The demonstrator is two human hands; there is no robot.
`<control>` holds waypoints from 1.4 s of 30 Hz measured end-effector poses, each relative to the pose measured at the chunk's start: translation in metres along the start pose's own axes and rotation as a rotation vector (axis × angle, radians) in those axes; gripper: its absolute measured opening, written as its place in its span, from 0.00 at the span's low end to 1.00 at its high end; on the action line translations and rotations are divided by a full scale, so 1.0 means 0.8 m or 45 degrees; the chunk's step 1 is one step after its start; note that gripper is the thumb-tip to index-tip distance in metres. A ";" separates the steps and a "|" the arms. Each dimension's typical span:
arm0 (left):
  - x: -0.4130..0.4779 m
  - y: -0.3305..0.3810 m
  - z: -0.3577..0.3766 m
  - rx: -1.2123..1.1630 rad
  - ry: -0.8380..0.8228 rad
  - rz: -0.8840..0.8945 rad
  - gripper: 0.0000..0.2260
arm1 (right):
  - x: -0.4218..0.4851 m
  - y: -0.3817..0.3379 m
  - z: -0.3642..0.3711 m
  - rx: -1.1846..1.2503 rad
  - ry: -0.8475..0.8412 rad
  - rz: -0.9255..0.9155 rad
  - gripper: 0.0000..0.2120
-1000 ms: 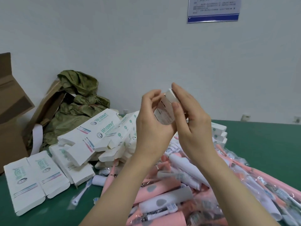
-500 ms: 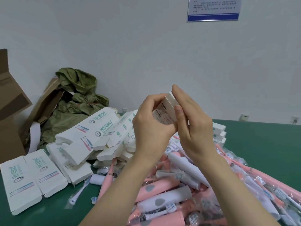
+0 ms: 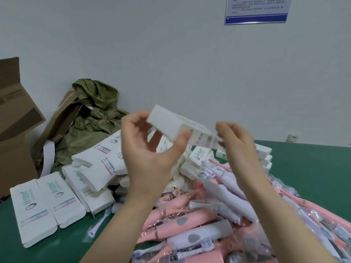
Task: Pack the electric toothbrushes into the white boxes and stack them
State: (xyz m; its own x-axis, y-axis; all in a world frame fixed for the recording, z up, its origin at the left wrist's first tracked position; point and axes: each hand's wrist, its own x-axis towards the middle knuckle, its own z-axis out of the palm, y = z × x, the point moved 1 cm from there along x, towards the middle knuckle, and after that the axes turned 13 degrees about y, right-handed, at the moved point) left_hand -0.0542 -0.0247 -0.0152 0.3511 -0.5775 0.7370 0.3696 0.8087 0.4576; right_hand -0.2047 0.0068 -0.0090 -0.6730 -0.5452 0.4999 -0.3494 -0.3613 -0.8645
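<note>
Head camera view, looking down over a green table point(image 3: 313, 168). A white box point(image 3: 171, 124) is held up in the air, tilted, above a heap of toothbrushes point(image 3: 199, 221), pink and white, wrapped in clear film. The box is pinched by the left hand point(image 3: 150, 152), with the thumb on its near face and the fingers curled behind. The right hand point(image 3: 239, 149) is raised at the box's right end with fingers curled; whether a flap is pinched cannot be told through the blur. To the left, flat boxes point(image 3: 43, 204) are laid out, with more piled behind. Just behind the right hand, closed boxes point(image 3: 266, 154) are stacked. A cardboard carton point(image 3: 15, 130) and a green sack point(image 3: 95, 114) are set against the wall.
</note>
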 end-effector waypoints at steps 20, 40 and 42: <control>-0.002 -0.025 -0.124 0.664 -0.112 -0.565 0.24 | 0.027 0.032 -0.009 0.696 -0.088 1.052 0.04; 0.002 0.042 0.018 0.724 -0.631 0.161 0.14 | -0.019 -0.057 -0.016 0.439 -0.380 0.172 0.12; 0.001 0.040 0.019 0.718 -0.465 0.183 0.13 | -0.022 -0.053 -0.010 0.486 -0.365 0.241 0.13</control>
State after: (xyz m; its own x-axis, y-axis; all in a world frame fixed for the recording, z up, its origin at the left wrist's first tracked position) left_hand -0.0548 0.0025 0.0079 0.0142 -0.4654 0.8850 -0.1984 0.8662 0.4587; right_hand -0.1831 0.0374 0.0185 -0.4771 -0.7937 0.3773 0.0598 -0.4577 -0.8871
